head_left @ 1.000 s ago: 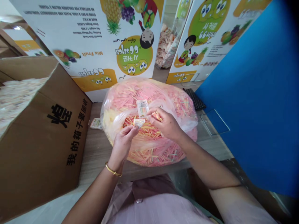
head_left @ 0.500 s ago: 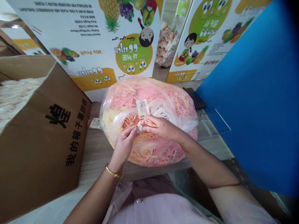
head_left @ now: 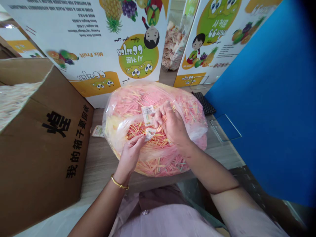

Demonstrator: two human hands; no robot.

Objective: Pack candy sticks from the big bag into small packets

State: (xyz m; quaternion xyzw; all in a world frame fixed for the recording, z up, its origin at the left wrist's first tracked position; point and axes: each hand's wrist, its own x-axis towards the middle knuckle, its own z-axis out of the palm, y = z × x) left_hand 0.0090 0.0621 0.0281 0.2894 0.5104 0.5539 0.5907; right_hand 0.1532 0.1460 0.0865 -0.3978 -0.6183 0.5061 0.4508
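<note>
A large clear plastic bag [head_left: 118, 128] packed with thin pink and yellow candy sticks [head_left: 134, 130] lies in front of me, its top open. My left hand [head_left: 133, 148] pinches a small printed candy sachet [head_left: 150, 133] over the opening. Just right of it, my right hand [head_left: 171, 123] is closed around several candy sticks [head_left: 161, 124], with its wrist turned up. Another printed sachet [head_left: 147, 115] rests flat on the bag, beyond my fingers. Whatever lies beneath the right hand is mostly hidden.
A brown cardboard box [head_left: 46, 141] filled with wrapped pieces stands at left. Printed candy cartons [head_left: 98, 46] line the back, with a bag of pale scraps [head_left: 172, 44] between them. A blue panel [head_left: 261, 108] rises at right, near a black patterned object [head_left: 204, 103]. One sachet [head_left: 98, 131] lies left of the bag.
My right hand has drawn away from the sachet and turned upward, still holding candy sticks. It now covers the small sachets on the bag. My left hand keeps its pinch.
</note>
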